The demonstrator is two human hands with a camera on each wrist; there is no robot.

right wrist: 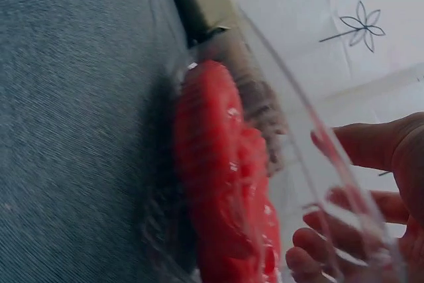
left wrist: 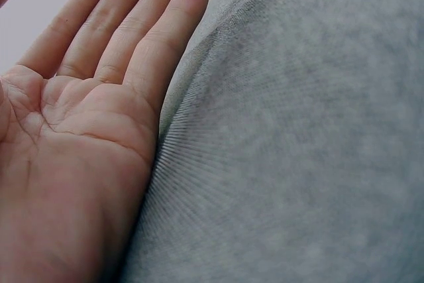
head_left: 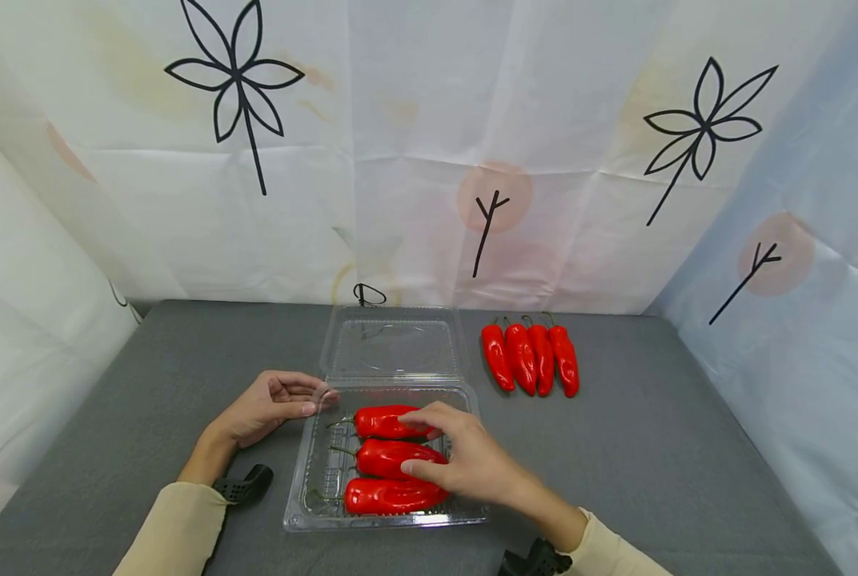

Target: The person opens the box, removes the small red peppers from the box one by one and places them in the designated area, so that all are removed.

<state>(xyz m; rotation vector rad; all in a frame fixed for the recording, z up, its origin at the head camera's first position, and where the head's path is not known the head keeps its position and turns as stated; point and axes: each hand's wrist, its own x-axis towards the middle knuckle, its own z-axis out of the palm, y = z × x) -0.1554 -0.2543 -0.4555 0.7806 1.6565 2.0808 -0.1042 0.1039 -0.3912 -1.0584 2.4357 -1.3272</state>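
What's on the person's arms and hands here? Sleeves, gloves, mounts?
Both hands are bare: no gloves, and no rings or watch that show. The left hand and right hand come out of long cream sleeves, left sleeve and right sleeve, which end at the wrists. A black perforated camera mount sits at the left wrist, and a second black mount at the right. No cables show.

- Head view looks forward and down across the grey table [head_left: 652,448] toward its far edge, both hands in frame.
- Left wrist view sits very close, facing along the left hand [left wrist: 79,130] lying on the table.
- Right wrist view, low and near, faces the clear tray [right wrist: 318,164]; head view shares it.
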